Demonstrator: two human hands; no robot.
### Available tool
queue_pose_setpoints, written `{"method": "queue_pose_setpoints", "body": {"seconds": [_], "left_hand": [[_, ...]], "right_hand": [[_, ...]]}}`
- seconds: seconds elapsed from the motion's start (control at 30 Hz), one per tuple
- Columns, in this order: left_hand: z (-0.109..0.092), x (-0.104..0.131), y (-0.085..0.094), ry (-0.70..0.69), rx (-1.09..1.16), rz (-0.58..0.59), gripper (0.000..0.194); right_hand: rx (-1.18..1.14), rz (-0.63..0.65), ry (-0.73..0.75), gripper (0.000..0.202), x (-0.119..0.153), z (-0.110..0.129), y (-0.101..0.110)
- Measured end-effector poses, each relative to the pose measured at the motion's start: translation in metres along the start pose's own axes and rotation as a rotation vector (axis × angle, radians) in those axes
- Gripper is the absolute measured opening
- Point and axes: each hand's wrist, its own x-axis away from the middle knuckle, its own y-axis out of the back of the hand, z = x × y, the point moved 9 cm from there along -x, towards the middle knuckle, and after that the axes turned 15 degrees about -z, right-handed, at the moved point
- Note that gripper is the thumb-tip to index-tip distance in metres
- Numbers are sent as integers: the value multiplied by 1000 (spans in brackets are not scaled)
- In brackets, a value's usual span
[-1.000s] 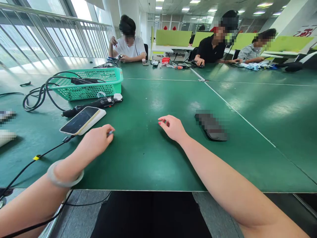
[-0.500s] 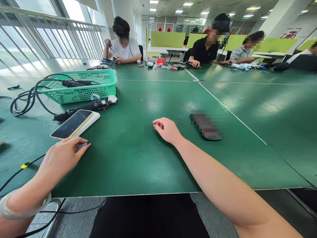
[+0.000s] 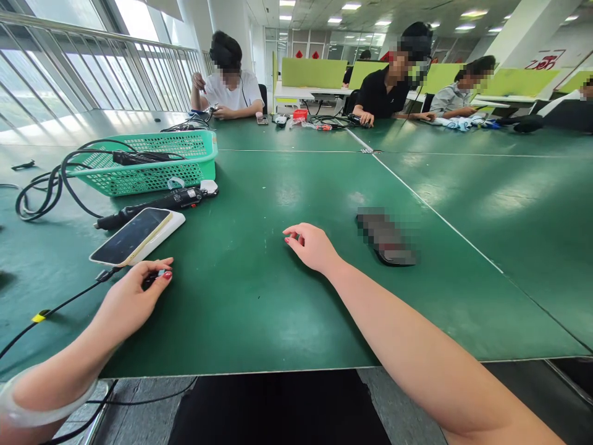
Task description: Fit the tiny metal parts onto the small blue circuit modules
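Small grey-blue obj. point(image 3: 161, 272) (mostly hidden) is pinched btw. thumb & fingers of L hand point(image 3: 130, 296), near dark-screened, cream-edged rectangular phone point(image 3: 132, 235); R hand point(image 3: 314, 248) is held loosely curled, thumb slightly apart, forearm extended over green tabletop point(image 3: 241, 315).

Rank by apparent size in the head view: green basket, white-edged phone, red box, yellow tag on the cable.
1. Green basket
2. White-edged phone
3. Red box and yellow tag: look about alike; the tag is much nearer the camera, so not ranked.
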Motion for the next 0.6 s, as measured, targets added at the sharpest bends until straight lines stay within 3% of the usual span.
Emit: {"method": "queue_pose_setpoints", "body": {"seconds": [0.1,0.27,0.37,0.47,0.6], "left_hand": [[-26,2,-26,19,181,75,23],[-111,10,-74,-61,450,252,19],[-146,9,-98,42,650,340,18],[-158,3,-113,192,867,381,18],[-154,-2,-121,300,1132,481,17]], "right_hand": [[4,15,4,22,1,1,-1],[51,48,16,20,1,0,-5],[94,80,48,21,1,0,-8],[122,130,78,26,1,1,-12],[109,175,72,35,2,1,-16]]}}
